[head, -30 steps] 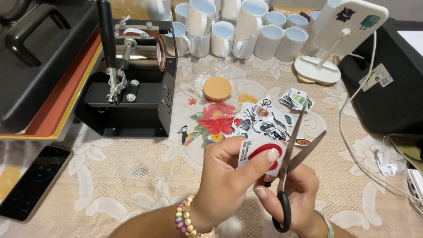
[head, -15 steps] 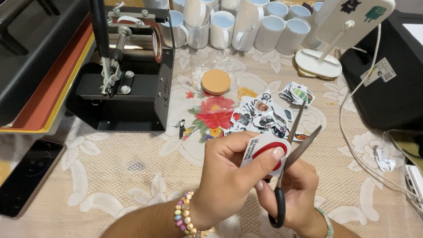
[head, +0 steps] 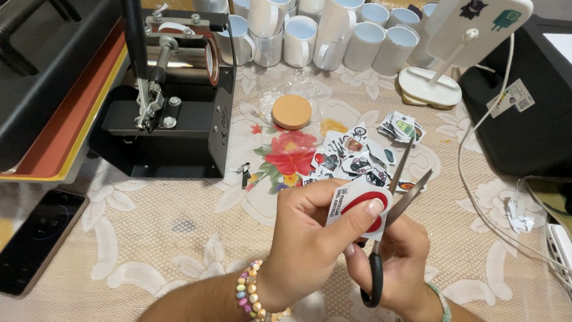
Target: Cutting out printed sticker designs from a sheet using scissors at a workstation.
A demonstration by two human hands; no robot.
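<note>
Head view, looking down: left hand point(head: 310, 238) pinching a white paper cutout with a red shape point(head: 357, 206), held above the worktop point(head: 179, 238) near centre. Right hand point(head: 399, 262) closed through the black handles of scissors point(head: 393, 220), blades parted (tips toward one o'clock). Cutout lying at about eleven o'clock from that grip, touching the blades. More cutouts point(head: 351, 158) beyond, at twelve o'clock; mug press point(head: 173, 101) at ten.
</note>
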